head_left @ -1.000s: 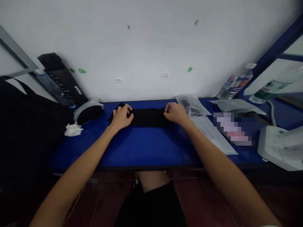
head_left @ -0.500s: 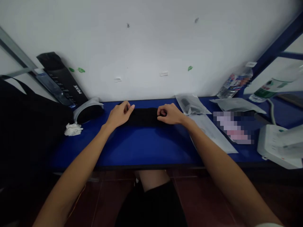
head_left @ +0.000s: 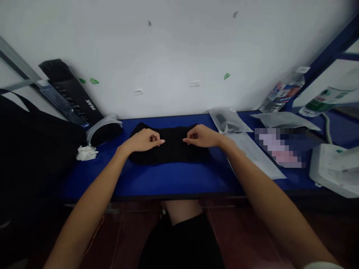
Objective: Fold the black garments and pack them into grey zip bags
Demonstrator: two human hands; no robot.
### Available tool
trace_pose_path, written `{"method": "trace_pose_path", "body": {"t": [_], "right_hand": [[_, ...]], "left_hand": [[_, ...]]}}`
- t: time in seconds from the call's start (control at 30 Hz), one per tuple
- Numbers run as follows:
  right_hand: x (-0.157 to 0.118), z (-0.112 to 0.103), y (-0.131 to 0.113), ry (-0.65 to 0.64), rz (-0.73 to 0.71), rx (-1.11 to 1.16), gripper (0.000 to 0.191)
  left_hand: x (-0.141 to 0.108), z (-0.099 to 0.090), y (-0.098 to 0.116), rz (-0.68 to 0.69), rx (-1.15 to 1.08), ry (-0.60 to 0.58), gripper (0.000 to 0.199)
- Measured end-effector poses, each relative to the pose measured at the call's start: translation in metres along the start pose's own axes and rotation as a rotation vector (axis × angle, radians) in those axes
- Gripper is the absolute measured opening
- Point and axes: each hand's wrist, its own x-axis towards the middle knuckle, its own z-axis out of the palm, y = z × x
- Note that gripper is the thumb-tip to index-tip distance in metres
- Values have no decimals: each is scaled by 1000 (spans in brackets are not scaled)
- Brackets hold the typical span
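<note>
Head view looks down on a blue counter (head_left: pixel 168 183), with the person's left hand (head_left: pixel 143 140) and right hand (head_left: pixel 202 136) held apart, only a narrow gap between them. Both curl inward, tips pointing at each other, over a folded black cloth (head_left: pixel 171 153) lying flat near the back edge of the counter, about midway along it. They touch the top of the cloth, but whether they pinch it or only rest on it cannot be told.

Left of the cloth sit a dark roll in clear plastic (head_left: pixel 104 133), a crumpled white tissue (head_left: pixel 86 153), and a black bag (head_left: pixel 30 157) at the counter's end. A black PEAK box (head_left: pixel 71 89) leans against the white wall (head_left: pixel 174 45). To the right lie a clear pouch with a dark item inside (head_left: pixel 227 120), a white paper sheet (head_left: pixel 255 157), a grey pouch (head_left: pixel 284 120) and a blurred package (head_left: pixel 280 147). Farther right are a plastic water bottle (head_left: pixel 282 95), a green-labelled bottle (head_left: pixel 327 101) and a white power strip (head_left: pixel 333 170).
</note>
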Motion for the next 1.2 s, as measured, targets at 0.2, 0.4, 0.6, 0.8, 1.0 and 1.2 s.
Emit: {"method": "trace_pose_path", "body": {"t": [0.2,0.4,0.6,0.8,1.0,1.2], "right_hand": [[4,13,-6,67,128,-216,9],[3,11,-7,309,249,-259,81],[7,15,-10,515,258,-200,60],[9,32,-5,227,218,-320,49],[9,22,-13,332,234,-400,43],[19,54,-21,403,89,-402,60]], "left_hand": [[7,12,-16,-85,88,71,34],[5,9,-14,-23,74,313,101],[10,19,-7,127,37,436,72],[12,34,-8,9,149,81,59],[13,32,6,68,188,272,39],[26,60,11,-51,219,213,66]]}}
